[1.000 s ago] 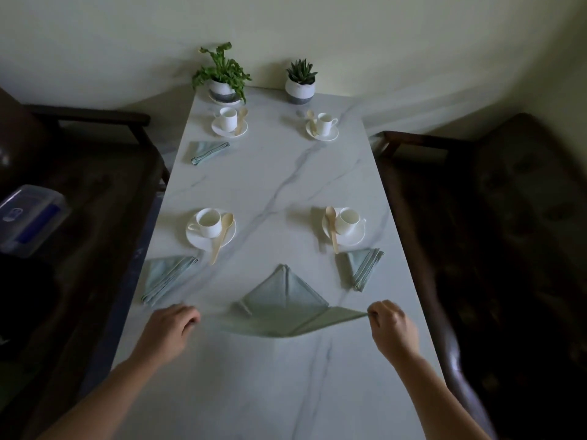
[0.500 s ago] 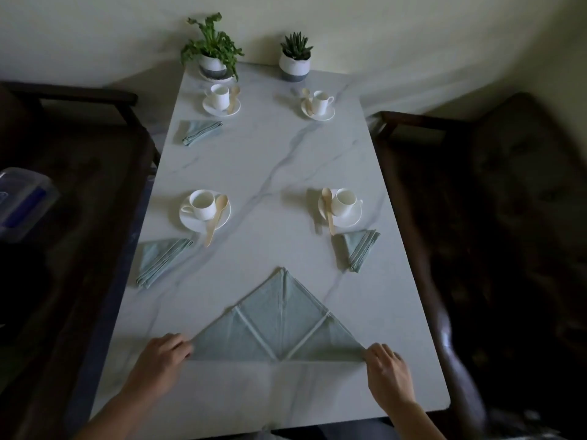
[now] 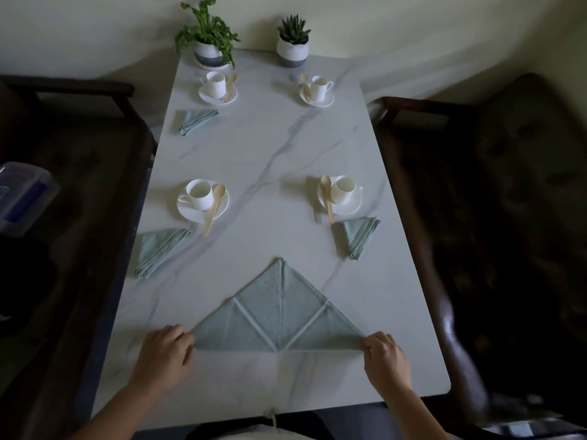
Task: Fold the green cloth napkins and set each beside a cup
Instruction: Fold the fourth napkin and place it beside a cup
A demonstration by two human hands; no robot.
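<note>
A green napkin (image 3: 279, 315) lies flat as a wide triangle near the front of the marble table (image 3: 270, 147). My left hand (image 3: 163, 354) pinches its left corner and my right hand (image 3: 386, 357) pinches its right corner. Folded green napkins lie beside three cups: a near left napkin (image 3: 158, 249) by the near left cup (image 3: 200, 195), a near right napkin (image 3: 360, 235) by the near right cup (image 3: 344, 189), a far left napkin (image 3: 195, 120) by the far left cup (image 3: 214, 85). The far right cup (image 3: 319, 88) has no napkin next to it.
Each cup stands on a white saucer with a wooden spoon. Two potted plants (image 3: 208, 36) (image 3: 292, 42) stand at the table's far end. Dark chairs flank both sides (image 3: 495, 217). A clear plastic box (image 3: 22, 195) sits at the left.
The napkin was raised and loose a second ago; both hands pulled its corners apart and laid it flat as a triangle, closer to the table's front edge.
</note>
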